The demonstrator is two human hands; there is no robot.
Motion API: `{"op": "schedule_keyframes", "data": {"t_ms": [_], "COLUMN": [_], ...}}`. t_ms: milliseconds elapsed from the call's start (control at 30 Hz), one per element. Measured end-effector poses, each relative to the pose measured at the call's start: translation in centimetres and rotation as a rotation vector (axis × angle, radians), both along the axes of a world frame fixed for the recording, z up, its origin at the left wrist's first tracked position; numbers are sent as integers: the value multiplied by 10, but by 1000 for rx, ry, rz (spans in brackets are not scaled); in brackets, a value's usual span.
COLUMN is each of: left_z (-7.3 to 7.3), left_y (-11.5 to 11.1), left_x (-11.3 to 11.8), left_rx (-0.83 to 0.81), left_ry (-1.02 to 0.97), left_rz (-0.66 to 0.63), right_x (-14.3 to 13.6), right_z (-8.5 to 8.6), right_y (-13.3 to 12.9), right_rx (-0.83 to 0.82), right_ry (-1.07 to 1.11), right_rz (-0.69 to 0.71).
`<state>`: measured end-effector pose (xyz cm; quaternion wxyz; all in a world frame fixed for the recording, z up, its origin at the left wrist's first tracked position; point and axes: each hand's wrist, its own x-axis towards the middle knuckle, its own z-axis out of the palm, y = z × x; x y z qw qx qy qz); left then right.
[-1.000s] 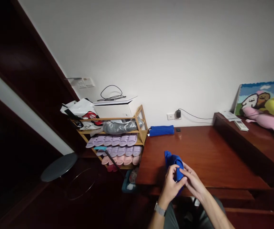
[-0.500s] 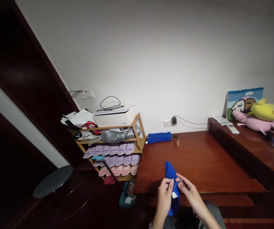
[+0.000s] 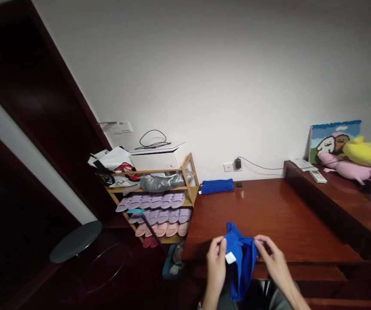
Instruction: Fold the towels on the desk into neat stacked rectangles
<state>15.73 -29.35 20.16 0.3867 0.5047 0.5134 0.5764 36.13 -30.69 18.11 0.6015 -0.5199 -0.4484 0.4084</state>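
A blue cloth (image 3: 244,262) with a white tag (image 3: 230,258) hangs between my two hands, partly over the front edge of the wooden desk (image 3: 288,219). My left hand (image 3: 216,259) pinches its left edge near the tag. On the other side, my right hand (image 3: 273,255) grips the right edge between thumb and fingers. The cloth is spread apart and drapes in folds, its lower end dangling above my lap. At the back left of the desk lies a folded blue cloth (image 3: 217,186), also with a small white tag.
Left of the desk stands a wooden shoe rack (image 3: 190,189) with several slippers (image 3: 159,200), a white box (image 3: 156,160) and bags. A round stool (image 3: 76,242) is farther left. Plush toys (image 3: 350,167) and a remote (image 3: 317,176) lie on the raised right surface.
My hands have moved apart, and the blue cloth that was bunched between them is now pulled wider. The view has shifted slightly to the left.
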Motion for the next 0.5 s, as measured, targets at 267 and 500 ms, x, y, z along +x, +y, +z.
{"op": "schedule_keyframes", "data": {"t_ms": [267, 500], "left_z": [52, 59], "left_y": [35, 39], "left_x": [-106, -157], "left_rx": [86, 75], "left_ry": [-278, -449], "left_rz": [408, 513], "right_x": [132, 212], "right_z": [37, 71], "right_y": [10, -26], "right_rx": [23, 103], "right_ry": [120, 179], "right_rz": [-332, -600]}}
